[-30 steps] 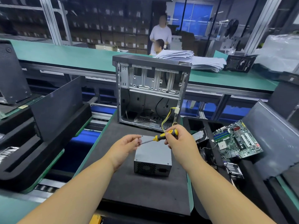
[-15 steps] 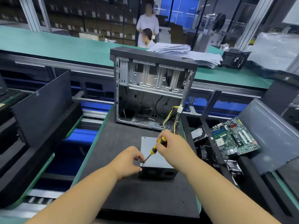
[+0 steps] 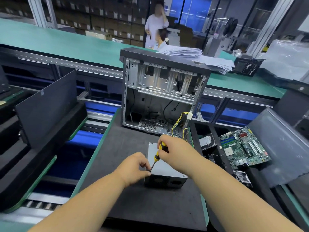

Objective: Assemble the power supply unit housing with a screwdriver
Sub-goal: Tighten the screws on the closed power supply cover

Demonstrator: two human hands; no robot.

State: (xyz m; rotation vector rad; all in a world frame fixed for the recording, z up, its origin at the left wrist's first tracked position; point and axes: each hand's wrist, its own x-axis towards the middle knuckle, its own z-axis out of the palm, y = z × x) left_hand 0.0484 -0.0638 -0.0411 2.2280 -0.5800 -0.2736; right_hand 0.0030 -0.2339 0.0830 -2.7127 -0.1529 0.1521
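**Item: power supply unit, under fastening**

Power supply unit (image 3: 164, 171) lay on black mat (image 3: 127, 148) before open case (image 3: 160, 91). Right hand (image 3: 175, 152) gripped screwdriver (image 3: 158, 152), tip at near-left corner; left hand (image 3: 133, 166) pinched there, probably steadying a screw.

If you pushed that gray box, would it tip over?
Probably not: the box is squat and lies flat on the mat. Its metal shell looks stiff, likely heavy for its size. The mat looks soft, so it would probably drag, not glide.
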